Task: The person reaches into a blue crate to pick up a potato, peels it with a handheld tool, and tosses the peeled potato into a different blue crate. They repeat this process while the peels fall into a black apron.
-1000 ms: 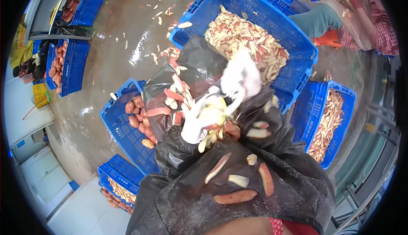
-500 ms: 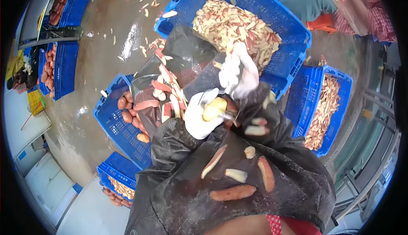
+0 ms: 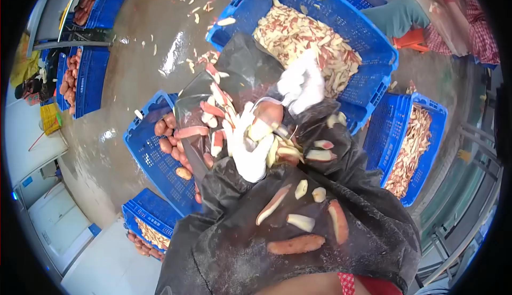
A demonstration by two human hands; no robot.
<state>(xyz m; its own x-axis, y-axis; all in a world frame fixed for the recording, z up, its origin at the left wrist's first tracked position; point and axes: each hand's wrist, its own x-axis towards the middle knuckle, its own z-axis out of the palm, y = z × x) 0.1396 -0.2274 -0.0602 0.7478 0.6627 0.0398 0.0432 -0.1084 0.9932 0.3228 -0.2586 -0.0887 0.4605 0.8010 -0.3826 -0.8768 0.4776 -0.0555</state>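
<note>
My left hand, in a white glove, is curled around a partly peeled potato above my lap. Red skin shows on the potato's upper side and pale flesh below it. Just right of the potato, my right hand, also gloved in white, is closed and blurred; what it grips I cannot tell. Cut potato pieces lie under the hands. More strips, such as a red-skinned one, rest on the black plastic apron over my lap.
Ahead, a large blue crate contains many cut strips. Whole red potatoes fill part of a blue crate at left. Another crate of strips stands right. A person sits at upper right. Scraps litter the wet floor.
My right hand has moved slightly up and right from the potato. The potato in my left hand now shows red skin on top, and more pale pieces lie below the hands. The view has shifted slightly.
</note>
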